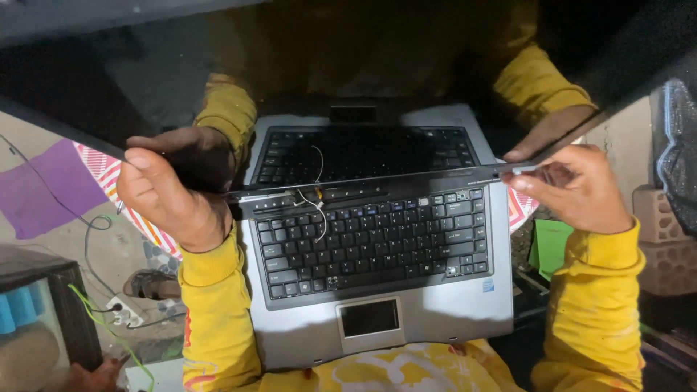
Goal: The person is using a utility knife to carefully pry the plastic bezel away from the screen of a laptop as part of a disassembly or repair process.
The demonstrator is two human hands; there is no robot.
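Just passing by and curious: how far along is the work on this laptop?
Seemingly done: the strip above the keyboard looks lifted, and thin white wires lie loose over the keys. In hand: the left hand and right hand grip the dark screen panel at its lower corners. Left: the laptop base looks otherwise intact, keys in place.

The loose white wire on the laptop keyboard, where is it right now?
In the head view, the thin white wire hangs from the hinge strip onto the black keyboard's upper left keys, nearer the left hand.
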